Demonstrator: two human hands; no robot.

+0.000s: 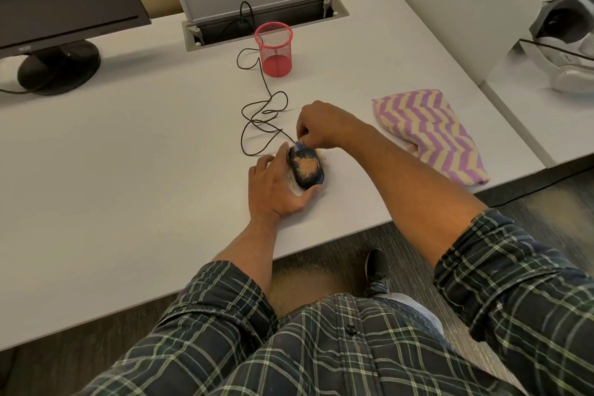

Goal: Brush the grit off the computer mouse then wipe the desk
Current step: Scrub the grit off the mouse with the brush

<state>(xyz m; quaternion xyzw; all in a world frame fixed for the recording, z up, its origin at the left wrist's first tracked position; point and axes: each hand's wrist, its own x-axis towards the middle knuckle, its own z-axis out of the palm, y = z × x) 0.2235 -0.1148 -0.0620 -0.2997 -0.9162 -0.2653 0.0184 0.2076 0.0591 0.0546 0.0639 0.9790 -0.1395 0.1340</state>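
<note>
A black computer mouse (309, 175) lies near the front edge of the white desk (135, 151), with tan grit (306, 166) heaped on its top and scattered beside it. My left hand (276, 186) grips the mouse from its left side and rear. My right hand (318, 124) hovers over the mouse's far end, fingers pinched on a small blue brush (299, 146) whose tip touches the mouse. Most of the brush is hidden in my fingers. The mouse's black cord (260, 116) loops away toward the back.
A folded purple-and-yellow zigzag cloth (430, 135) lies on the desk at right. A red mesh pen cup (275, 49) stands behind the cord, before an open cable hatch (257, 6). A monitor on its round stand (58, 64) occupies the back left. A white partition (456, 3) rises at right.
</note>
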